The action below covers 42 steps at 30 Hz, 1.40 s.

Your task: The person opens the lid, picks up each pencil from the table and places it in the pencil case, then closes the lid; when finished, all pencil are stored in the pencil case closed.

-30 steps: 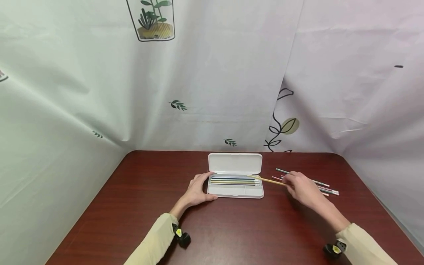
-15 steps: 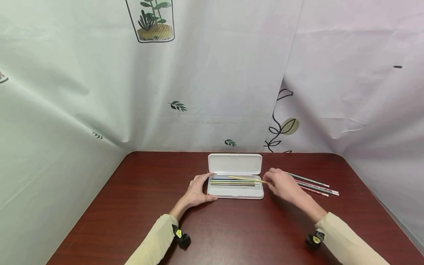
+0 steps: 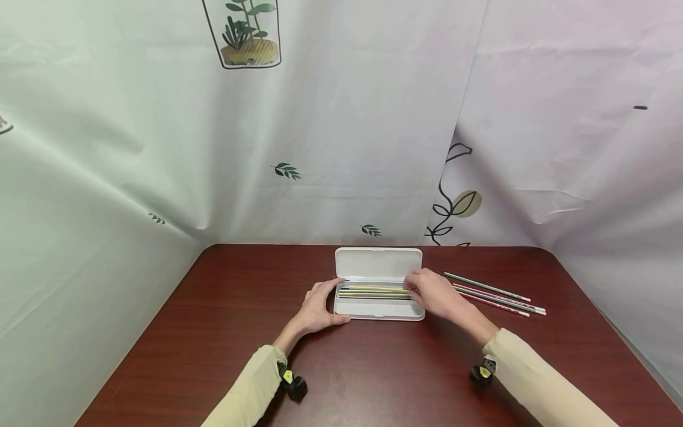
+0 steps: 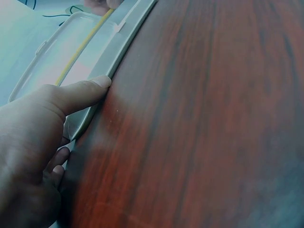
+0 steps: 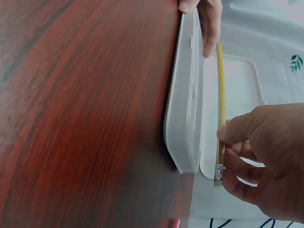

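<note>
My right hand (image 3: 434, 295) had its grip pinched on the yellow pencil (image 5: 221, 95) near the eraser end, w/ the pencil lying over the open white case (image 3: 380, 308) on the counter (image 3: 213, 332), above the pencils already in it. My left hand (image 3: 318, 308) braced the case's left end, thumb on the rim. Risk as I judged it: letting go crooked could've left the pencil riding across the others, or a nudge could've slid the case.

Bright, even light; soft sheen on the tabletop (image 3: 373, 367); head view bends at edges, wrist views blur up close.
</note>
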### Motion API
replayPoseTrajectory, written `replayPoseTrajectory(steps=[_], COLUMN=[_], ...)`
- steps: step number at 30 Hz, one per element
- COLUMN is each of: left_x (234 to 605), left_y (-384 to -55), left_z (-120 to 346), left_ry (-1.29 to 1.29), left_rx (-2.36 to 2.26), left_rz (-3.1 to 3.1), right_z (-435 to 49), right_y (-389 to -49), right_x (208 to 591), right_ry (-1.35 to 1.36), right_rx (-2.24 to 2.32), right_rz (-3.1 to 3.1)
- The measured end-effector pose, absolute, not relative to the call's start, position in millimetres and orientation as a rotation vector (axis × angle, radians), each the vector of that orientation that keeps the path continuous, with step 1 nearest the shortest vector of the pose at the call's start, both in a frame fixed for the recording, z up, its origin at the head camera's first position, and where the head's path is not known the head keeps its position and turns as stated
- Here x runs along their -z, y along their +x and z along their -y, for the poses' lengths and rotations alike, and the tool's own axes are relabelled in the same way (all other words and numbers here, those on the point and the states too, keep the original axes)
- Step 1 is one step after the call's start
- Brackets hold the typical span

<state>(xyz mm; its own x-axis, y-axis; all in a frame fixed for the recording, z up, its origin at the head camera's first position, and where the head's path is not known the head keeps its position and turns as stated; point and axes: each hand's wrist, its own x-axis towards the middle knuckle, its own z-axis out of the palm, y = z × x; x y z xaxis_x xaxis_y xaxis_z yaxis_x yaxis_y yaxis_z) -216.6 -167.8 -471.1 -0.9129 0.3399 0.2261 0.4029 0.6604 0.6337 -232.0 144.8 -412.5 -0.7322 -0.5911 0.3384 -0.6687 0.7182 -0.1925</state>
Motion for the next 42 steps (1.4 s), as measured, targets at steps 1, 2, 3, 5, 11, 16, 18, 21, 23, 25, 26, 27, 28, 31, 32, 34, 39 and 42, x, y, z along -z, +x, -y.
replayPoseTrajectory(steps=[1,2,3,5,11,16,18,21,23,25,26,27,28,31,32,34,39,42], left_x=[471,471,471,471,470,472,473,473,473,474,474,474,475,475,475,475,474,474], left_y=[-217,-217,-217,-216,-216,-217,-217,-218,-218,-218,-219,-219,-219,-218,-218,-218,-218,-218], left_z=[168,167,167,167,167,167,167,167,167,168,168,168,168,167,167,167,167,167], left_ry=[-0.626,-0.627,-0.628,-0.63,-0.62,-0.621,-0.626,-0.635,-0.639,-0.642,-0.643,-0.644,-0.645,-0.644,-0.645,-0.65,-0.657,-0.643], left_rx=[1.093,1.094,1.095,1.092,1.102,1.093,1.09,1.092,1.092,1.082,1.08,1.075,1.073,1.081,1.084,1.091,1.092,1.099], left_rz=[2.78,2.779,2.778,2.778,2.779,2.779,2.779,2.773,2.766,2.761,2.758,2.758,2.759,2.758,2.757,2.757,2.761,2.746], right_z=[-143,-142,-141,-139,-133,-127,-126,-124,-123,-122,-122,-122,-122,-121,-121,-121,-126,-129], right_y=[-232,-233,-233,-234,-237,-239,-240,-241,-241,-242,-243,-243,-244,-245,-245,-245,-245,-245], right_x=[413,414,415,416,417,419,420,421,422,423,423,423,424,424,423,423,422,421], right_ry=[1.005,1.011,1.017,1.024,1.053,1.07,1.08,1.092,1.104,1.107,1.112,1.118,1.12,1.13,1.131,1.129,1.085,1.075], right_rx=[-0.446,-0.446,-0.45,-0.456,-0.482,-0.495,-0.487,-0.487,-0.489,-0.501,-0.503,-0.505,-0.507,-0.514,-0.515,-0.514,-0.509,-0.509], right_rz=[2.672,2.671,2.669,2.667,2.684,2.711,2.708,2.697,2.688,2.692,2.692,2.692,2.696,2.71,2.713,2.722,2.724,2.705])
